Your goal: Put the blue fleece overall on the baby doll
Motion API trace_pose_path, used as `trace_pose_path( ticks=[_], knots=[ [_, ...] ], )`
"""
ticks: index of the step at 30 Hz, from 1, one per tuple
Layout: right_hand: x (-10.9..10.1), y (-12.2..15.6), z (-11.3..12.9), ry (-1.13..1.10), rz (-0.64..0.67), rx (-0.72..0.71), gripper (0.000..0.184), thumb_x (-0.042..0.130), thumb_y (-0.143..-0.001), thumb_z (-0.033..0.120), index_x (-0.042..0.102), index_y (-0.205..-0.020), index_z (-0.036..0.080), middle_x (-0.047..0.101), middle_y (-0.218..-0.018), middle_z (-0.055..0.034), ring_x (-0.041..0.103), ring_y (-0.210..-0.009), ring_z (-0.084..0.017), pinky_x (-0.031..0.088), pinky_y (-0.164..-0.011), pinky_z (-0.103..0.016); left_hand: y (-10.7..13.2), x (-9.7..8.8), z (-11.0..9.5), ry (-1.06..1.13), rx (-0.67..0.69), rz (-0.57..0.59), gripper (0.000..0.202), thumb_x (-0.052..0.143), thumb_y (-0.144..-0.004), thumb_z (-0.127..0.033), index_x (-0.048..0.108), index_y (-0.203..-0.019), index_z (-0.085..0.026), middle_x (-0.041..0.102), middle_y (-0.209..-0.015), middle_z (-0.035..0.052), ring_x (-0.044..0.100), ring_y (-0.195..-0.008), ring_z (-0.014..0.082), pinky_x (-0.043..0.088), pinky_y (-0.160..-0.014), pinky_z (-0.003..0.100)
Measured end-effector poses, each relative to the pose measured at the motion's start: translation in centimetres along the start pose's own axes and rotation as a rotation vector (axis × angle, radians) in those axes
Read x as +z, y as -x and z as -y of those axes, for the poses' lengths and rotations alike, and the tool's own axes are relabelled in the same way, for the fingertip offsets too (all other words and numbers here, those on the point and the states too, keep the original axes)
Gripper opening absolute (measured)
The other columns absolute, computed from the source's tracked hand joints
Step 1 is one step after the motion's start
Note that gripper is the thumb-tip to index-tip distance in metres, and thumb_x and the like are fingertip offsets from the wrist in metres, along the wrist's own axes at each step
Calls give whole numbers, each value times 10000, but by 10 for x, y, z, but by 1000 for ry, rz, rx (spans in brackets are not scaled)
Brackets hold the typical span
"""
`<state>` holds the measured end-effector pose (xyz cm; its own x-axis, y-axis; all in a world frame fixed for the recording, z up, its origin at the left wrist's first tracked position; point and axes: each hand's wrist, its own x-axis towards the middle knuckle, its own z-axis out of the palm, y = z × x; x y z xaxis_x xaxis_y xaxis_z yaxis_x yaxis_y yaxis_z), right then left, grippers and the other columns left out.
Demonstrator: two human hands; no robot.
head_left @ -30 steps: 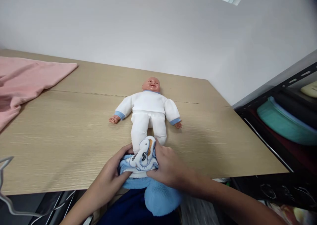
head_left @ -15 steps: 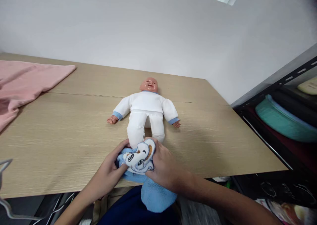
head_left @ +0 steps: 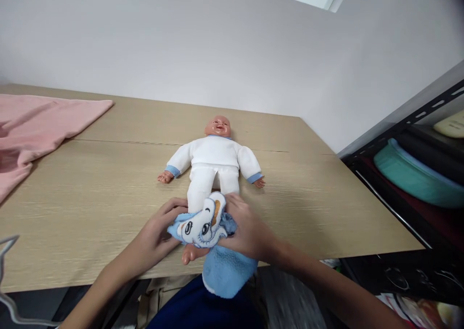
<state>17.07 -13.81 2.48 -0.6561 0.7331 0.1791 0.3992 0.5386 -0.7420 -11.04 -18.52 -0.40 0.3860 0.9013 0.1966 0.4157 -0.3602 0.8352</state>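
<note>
The doll (head_left: 213, 157) lies face up on the surface (head_left: 90, 198), head toward 12 o'clock and legs toward 6, within easy reach. The left hand (head_left: 155, 235) and right hand (head_left: 248, 227) each clamp one side of the blue fleece garment (head_left: 226, 273), spreading it around the legs. One bare foot (head_left: 190, 255) pokes out below. A pink cloth (head_left: 39, 121) lies at 10 o'clock.

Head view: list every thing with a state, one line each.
doll: lying face up on the table, white suit on, one foot bare.
blue garment: bunched over the doll's legs, lower part hanging past the table edge.
left hand: gripping the blue garment.
right hand: gripping the blue garment.
pink cloth: rumpled, lying at the table's left.
</note>
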Motion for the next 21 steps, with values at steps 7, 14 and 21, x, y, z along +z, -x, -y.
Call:
trace_pose_path(
  ticks=[7,14,21],
  knots=[
    [-15,-22,-13,32,47,-82,300,843,-823,249,665,-1062,214,743,-1006,-30,695,-910,-236,558,-832,-357,-19,-27,4,-78,43,257,214,647,-1098,-364,822,-1124,-244,684,-1354,116,660,-1278,293,575,-1098,372],
    [-44,-66,-38,-61,403,-81,602,985,-783,455,692,-1227,174,797,-1164,-64,732,-1027,-265,563,-924,-369,-46,-28,22,63,25,332,253,854,-971,-483,840,-1001,-232,721,-1293,92,666,-1251,305,535,-1123,404],
    [-53,-46,-42,-188,273,-71,467,901,-917,551,693,-1160,211,707,-1057,-14,632,-945,-212,503,-844,-324,-32,-35,45,297,-88,144,399,971,-866,-441,747,-1137,-252,733,-1160,28,650,-1135,252,505,-1038,351]
  ],
)
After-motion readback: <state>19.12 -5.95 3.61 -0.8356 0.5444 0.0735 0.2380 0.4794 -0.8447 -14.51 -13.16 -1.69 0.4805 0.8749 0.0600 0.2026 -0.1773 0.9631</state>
